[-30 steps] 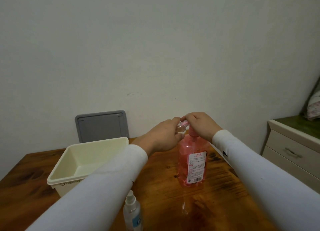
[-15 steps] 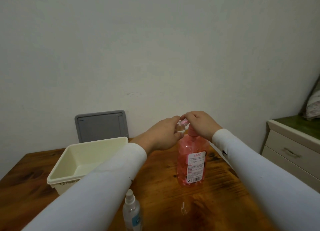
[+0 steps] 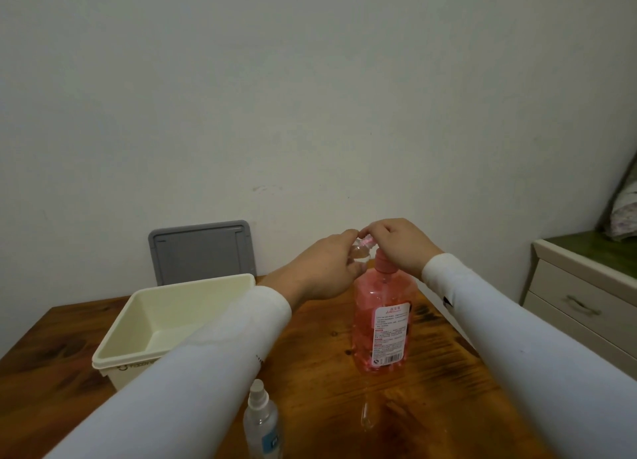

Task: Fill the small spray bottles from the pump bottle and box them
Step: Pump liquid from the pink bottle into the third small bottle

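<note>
Up ahead, a cream box sat left of the left hand. Under the right hand, clenched down on its pump, stood the pink pump bottle. The left hand grasped a small clear bottle at the spout.

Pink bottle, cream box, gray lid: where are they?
pink pump bottle [image 3: 365, 317]: head view, on its clear pink body.
cream box [image 3: 113, 350]: head view, on its near rim.
gray lid [image 3: 201, 252]: head view, on its flat face.

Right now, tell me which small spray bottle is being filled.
The small clear bottle gripped by the left hand at the pump bottle spout; the capped spray bottle stands untouched near the table's front edge.
</note>
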`<state>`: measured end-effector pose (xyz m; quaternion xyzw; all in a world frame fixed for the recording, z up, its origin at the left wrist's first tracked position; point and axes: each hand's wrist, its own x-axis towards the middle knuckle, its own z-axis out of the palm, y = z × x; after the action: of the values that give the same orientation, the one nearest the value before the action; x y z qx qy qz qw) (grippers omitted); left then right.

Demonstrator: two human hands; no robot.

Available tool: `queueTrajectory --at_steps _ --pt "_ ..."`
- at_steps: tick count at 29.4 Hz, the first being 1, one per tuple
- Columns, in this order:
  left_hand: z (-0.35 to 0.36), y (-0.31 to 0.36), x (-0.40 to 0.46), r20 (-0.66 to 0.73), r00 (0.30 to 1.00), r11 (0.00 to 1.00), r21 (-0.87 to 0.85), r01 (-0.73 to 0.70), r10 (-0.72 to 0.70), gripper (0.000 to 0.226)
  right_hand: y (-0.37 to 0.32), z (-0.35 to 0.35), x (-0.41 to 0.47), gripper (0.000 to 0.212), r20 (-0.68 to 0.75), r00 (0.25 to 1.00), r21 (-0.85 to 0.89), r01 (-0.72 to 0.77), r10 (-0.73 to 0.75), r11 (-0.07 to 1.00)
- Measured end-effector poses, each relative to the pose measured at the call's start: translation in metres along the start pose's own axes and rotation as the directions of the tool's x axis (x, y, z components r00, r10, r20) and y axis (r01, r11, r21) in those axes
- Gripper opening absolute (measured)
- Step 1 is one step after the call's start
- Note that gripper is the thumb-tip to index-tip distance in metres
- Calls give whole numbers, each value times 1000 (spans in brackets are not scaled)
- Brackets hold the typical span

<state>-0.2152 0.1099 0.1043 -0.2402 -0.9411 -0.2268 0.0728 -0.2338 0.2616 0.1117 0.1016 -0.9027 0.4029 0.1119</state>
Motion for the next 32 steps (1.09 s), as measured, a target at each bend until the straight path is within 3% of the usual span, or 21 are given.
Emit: queueTrajectory --at_steps 32 --pt "11 -8 1 15 1000 998 -55 -8 8 46 5 6 -3 34 21 999 34 -27 26 999"
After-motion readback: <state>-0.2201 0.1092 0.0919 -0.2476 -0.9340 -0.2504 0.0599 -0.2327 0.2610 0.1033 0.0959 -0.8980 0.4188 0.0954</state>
